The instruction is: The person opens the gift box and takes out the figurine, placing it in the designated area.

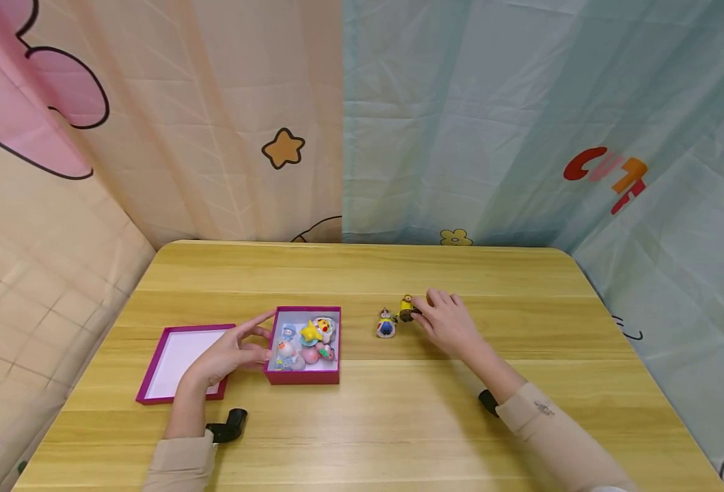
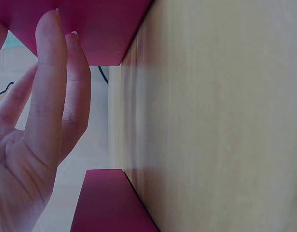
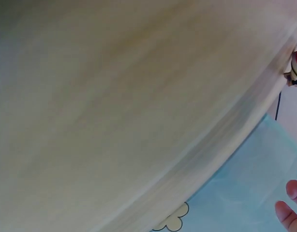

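My left hand (image 1: pixel 229 352) lies against the left side of an open magenta box (image 1: pixel 303 377), its fairly straight fingers pressing the wall. In the left wrist view, fingertips (image 2: pixel 56 19) touch that wall. Inside are several small toy figurines, including one with a yellow star (image 1: pixel 310 332). Right of the box, my right hand (image 1: pixel 448 324) pinches a yellow minion figurine (image 1: pixel 406 307) between thumb and fingers by its right side. Just left of it, another small figurine (image 1: pixel 385 324) with a blue middle is on the table. The right wrist view catches only a few fingertips (image 3: pixel 293 189).
The magenta box lid (image 1: pixel 189 345) lies inside-up at the left, partly behind my left hand. The wooden table (image 1: pixel 398 424) ends at the back before a hanging cloth (image 1: pixel 411 137). Black wrist mounts (image 1: pixel 229 427) stick out beside both forearms.
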Tool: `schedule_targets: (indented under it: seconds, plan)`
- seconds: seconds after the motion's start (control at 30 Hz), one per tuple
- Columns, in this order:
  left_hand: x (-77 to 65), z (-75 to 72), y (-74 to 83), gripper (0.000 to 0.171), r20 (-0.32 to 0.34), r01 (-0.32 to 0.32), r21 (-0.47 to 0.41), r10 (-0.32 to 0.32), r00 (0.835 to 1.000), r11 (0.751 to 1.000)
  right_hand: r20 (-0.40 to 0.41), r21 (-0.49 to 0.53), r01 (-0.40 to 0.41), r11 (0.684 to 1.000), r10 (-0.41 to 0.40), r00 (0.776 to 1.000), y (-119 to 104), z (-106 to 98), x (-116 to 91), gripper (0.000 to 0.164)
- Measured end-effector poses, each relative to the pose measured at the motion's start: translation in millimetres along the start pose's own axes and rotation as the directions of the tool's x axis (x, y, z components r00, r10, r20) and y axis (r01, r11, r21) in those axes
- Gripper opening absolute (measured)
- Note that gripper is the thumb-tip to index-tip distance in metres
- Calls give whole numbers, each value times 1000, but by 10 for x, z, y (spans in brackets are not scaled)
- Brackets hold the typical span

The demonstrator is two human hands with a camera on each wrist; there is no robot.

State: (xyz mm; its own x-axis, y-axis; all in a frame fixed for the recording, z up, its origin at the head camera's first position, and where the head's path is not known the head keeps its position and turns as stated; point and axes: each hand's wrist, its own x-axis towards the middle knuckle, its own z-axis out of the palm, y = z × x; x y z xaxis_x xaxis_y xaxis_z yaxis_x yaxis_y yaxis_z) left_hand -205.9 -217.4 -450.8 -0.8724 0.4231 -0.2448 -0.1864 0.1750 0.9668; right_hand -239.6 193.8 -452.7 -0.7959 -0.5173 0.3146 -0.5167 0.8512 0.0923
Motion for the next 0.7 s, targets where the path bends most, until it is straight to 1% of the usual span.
schedule_targets:
  seconds: [0.27, 0.7]
  plan:
    - [0, -1, 1, 75, -1, 1, 8, -1, 1000, 1000, 53, -45, 19, 999, -16, 998, 94, 35, -89, 21]
    - [4, -4, 2, 76, -4, 1, 12, -1, 1000, 1000, 95, -78, 90, 993, -82, 992, 113, 73, -138, 21]
